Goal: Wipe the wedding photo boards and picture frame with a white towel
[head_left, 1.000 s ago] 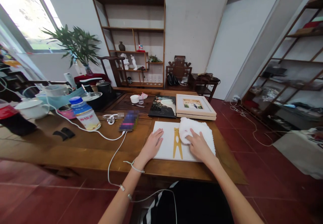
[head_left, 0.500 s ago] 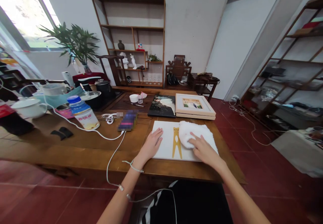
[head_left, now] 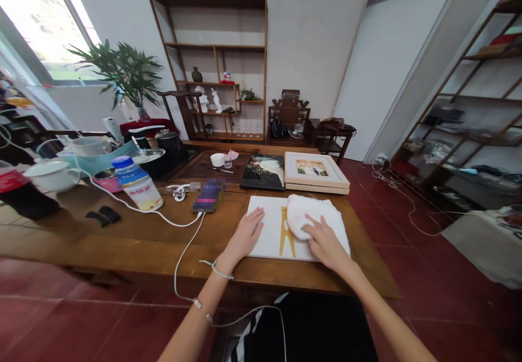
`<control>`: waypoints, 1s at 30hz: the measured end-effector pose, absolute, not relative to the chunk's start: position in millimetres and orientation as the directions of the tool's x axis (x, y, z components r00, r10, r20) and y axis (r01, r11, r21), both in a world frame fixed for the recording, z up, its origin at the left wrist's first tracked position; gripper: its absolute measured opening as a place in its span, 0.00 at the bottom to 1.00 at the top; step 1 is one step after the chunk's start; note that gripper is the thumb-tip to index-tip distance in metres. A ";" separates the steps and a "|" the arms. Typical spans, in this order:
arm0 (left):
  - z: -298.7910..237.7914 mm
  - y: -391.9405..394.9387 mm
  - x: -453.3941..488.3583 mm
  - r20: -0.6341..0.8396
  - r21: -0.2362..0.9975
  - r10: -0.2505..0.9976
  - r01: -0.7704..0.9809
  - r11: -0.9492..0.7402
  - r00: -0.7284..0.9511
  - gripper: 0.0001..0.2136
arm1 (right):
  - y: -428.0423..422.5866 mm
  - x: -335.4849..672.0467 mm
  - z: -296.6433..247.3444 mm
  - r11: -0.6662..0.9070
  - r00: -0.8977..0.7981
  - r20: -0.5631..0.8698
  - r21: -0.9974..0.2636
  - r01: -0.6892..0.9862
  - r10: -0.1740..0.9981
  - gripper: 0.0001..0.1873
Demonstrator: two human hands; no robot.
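A white flat board (head_left: 267,245) with a mustard-yellow long-legged figure (head_left: 284,231) on it lies at the table's front edge. My left hand (head_left: 248,230) rests flat on the board's left side, fingers stretched out and holding nothing. On the right side, my right hand (head_left: 324,239) presses into a bunched, fluffy white cloth (head_left: 334,215). Some of its fingers are bent into the cloth and others stick out over it. The cloth covers most of the board's right part and touches the upper right of the yellow figure.
Behind the board lie a framed picture (head_left: 342,174) and a dark photo panel (head_left: 255,174). To the left are a phone (head_left: 207,196) with a white charging cable (head_left: 177,267), a blue-capped bottle (head_left: 141,188), a cola bottle (head_left: 30,196) and pots. A white cord hangs at my left wrist.
My right hand and the white cloth have slid slightly left across the board, over part of the yellow figure. The left hand has stayed in place.
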State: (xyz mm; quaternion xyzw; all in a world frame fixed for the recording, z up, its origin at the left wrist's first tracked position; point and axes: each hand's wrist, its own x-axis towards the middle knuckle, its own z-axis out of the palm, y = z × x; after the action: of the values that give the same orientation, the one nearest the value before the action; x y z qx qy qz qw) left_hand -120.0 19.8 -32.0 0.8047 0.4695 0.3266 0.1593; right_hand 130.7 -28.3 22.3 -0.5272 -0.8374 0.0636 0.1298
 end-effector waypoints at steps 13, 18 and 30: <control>-33.0 20.0 -122.3 0.374 0.513 0.841 0.669 -0.538 0.390 0.18 | -24.9 130.4 26.4 0.441 -0.426 0.121 -0.317 0.840 0.897 0.29; -32.5 19.4 -121.8 0.359 0.527 0.853 0.672 -0.521 0.379 0.18 | 27.2 108.0 26.3 0.406 -0.377 0.152 -0.291 0.866 0.914 0.29; -33.1 20.3 -121.7 0.362 0.522 0.851 0.673 -0.524 0.382 0.18 | -91.2 84.4 32.6 0.581 -0.583 0.062 -0.223 0.783 0.810 0.28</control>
State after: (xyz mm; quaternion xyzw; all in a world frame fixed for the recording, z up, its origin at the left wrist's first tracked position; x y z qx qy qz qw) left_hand -121.7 20.3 -33.1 0.8183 0.4655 0.3040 0.1460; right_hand 84.4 -91.2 32.6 -0.4497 -0.8855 0.0858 0.0788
